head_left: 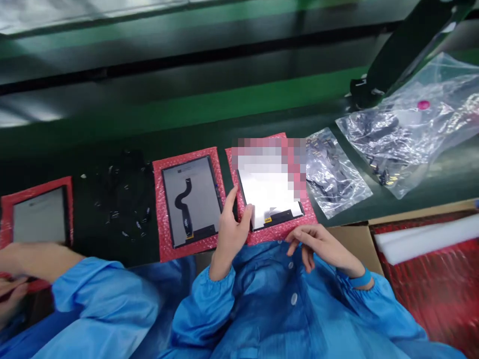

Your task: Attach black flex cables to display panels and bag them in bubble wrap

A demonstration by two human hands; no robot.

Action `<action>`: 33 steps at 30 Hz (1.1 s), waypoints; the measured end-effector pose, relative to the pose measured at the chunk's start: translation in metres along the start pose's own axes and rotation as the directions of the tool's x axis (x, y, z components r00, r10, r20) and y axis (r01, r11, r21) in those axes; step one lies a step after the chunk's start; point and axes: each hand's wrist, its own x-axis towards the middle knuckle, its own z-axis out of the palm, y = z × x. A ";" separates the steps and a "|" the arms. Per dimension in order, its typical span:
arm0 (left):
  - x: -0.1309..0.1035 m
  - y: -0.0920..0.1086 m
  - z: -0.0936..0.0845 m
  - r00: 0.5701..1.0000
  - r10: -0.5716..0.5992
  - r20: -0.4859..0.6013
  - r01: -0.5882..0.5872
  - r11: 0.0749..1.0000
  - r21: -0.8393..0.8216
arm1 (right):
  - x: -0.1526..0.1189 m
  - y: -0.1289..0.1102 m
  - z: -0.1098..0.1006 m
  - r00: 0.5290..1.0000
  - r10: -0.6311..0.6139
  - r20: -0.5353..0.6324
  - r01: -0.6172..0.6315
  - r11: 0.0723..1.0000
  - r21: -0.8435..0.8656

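In front of me a display panel (269, 194) lies on a pink bubble-wrap sheet (286, 233), its upper part blurred out by a mosaic. My left hand (232, 232) is at the panel's lower left edge, thumb and forefinger apart, the thumb resting at the edge. Just off the sheet's lower right edge is my right hand (318, 244), fingers loosely bent and spread, nothing held. To the left, a second panel (204, 202) lies on its own pink bubble-wrap sheet (164, 239), with a black flex cable (184, 209) on it.
Clear plastic bags (333, 174) with small flex parts lie at the right. Dark cables (129, 194) are heaped on the green bench. A co-worker's arms (45, 259) reach in at the left by another panel (39, 214). A box with red wrap (434, 279) stands lower right.
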 end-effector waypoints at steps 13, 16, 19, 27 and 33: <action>0.005 0.104 0.062 0.817 0.495 0.296 -0.547 0.828 0.126 | -0.031 0.025 -0.120 0.799 -0.181 -0.573 0.123 0.983 -0.139; 0.003 0.108 0.100 0.739 0.510 0.441 -0.608 0.786 0.111 | -0.020 0.024 -0.108 0.792 -0.239 -0.562 0.169 0.970 -0.173; 0.001 0.101 0.123 0.731 0.446 0.517 -0.598 0.783 0.170 | -0.012 0.019 -0.094 0.775 -0.281 -0.567 0.182 0.957 -0.226; 0.000 0.090 0.130 0.750 0.420 0.511 -0.571 0.801 0.180 | -0.002 0.008 -0.090 0.738 -0.328 -0.590 0.050 0.898 -0.436; 0.001 0.087 0.133 0.757 0.438 0.485 -0.572 0.803 0.168 | -0.001 0.010 -0.093 0.718 -0.370 -0.589 0.038 0.866 -0.498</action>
